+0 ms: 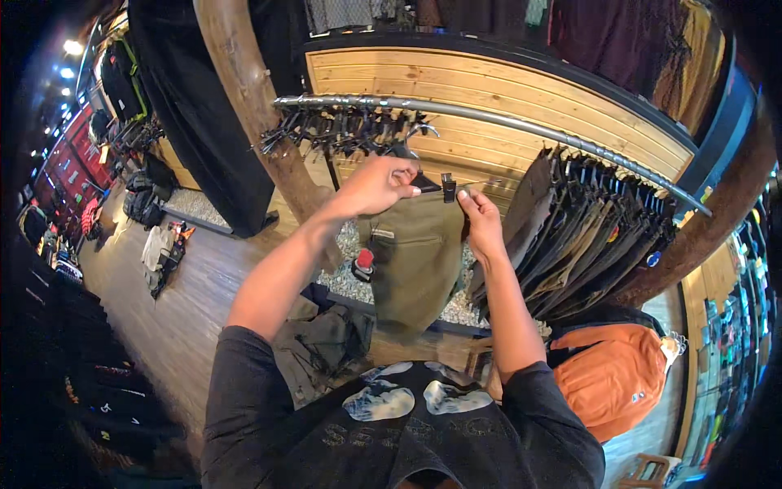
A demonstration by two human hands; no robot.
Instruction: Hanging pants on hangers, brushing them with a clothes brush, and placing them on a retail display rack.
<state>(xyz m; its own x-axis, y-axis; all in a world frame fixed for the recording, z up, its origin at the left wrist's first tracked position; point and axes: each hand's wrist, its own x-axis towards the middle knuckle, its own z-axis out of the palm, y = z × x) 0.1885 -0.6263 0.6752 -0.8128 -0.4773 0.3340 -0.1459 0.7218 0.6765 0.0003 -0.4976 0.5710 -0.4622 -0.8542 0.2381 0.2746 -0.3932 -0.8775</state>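
Observation:
Olive-green trousers (417, 261) hang in front of me from a black clip hanger (425, 182). My left hand (376, 189) is closed round the hanger's left part, thumb and forefinger pinching at the top of the waistband; the exact grip is partly hidden. A black clip (449, 189) bites the waistband on the right side. Just beside that clip, my right hand (484, 222) pinches the waistband's right corner between thumb and fingers. The trouser legs drop down toward my chest.
A metal rail (489, 119) crosses ahead, with bunched bare hangers (350, 126) at left and dark trousers (582, 236) at right. Dark garments (326, 342) lie low to the left. An orange garment (611, 375) is at lower right. A wooden post (236, 57) rises left.

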